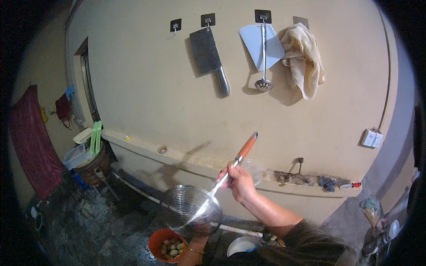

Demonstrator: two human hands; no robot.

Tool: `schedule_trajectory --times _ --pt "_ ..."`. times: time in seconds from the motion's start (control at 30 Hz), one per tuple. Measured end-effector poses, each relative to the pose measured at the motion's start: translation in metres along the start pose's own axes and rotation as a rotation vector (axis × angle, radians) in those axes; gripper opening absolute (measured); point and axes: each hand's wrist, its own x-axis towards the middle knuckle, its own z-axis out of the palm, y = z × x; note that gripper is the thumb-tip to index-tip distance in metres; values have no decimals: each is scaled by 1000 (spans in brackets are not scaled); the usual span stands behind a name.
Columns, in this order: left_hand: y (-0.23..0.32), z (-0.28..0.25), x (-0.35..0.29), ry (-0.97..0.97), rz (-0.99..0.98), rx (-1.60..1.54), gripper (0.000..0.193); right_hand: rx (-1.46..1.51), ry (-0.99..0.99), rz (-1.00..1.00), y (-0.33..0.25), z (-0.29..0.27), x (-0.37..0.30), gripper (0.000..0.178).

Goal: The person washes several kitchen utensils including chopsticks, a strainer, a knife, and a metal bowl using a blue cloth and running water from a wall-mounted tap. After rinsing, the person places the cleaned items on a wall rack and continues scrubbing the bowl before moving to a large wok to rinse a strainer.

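A round metal strainer (188,206) with an orange-brown grip at its handle's end is held up in front of the wall, tilted, its handle pointing up and right. My right hand (239,179) is closed round the metal part of the handle. Behind and below the bowl is my left hand (199,235), its fingers hidden by the strainer; whether they touch it I cannot tell. A bracelet shows at that wrist. Just left of that forearm stands an orange bucket (153,246) with several pale, roundish pieces (172,247) inside.
A ledge (195,166) runs along the wall, with a scouring pad (328,183) on it. Above hang a cleaver (206,53), a slotted ladle (264,62), a blue board (253,42) and a cloth (301,53). A pale basin (244,245) sits below; a pipe (142,193) crosses behind.
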Motion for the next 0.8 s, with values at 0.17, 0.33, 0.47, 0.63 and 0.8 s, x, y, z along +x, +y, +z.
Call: schedule_trajectory --times 0.17,0.33,0.47,0.63,0.8 --pt "-54 -47 -41 -132 -449 581 42 -150 -65 -217 -109 -2 50 22" --pt "-82 -114 -85 57 -823 484 40 -354 -132 -345 -170 23 120 24" --pt "-102 -144 -90 254 -856 375 39 -594 -135 -421 -167 64 177 26" --pt "-122 -171 -48 349 -863 288 39 -657 -86 -421 -157 135 254 25" --pt "-141 -206 7 350 -861 237 38 -668 8 -499 -158 207 324 23"
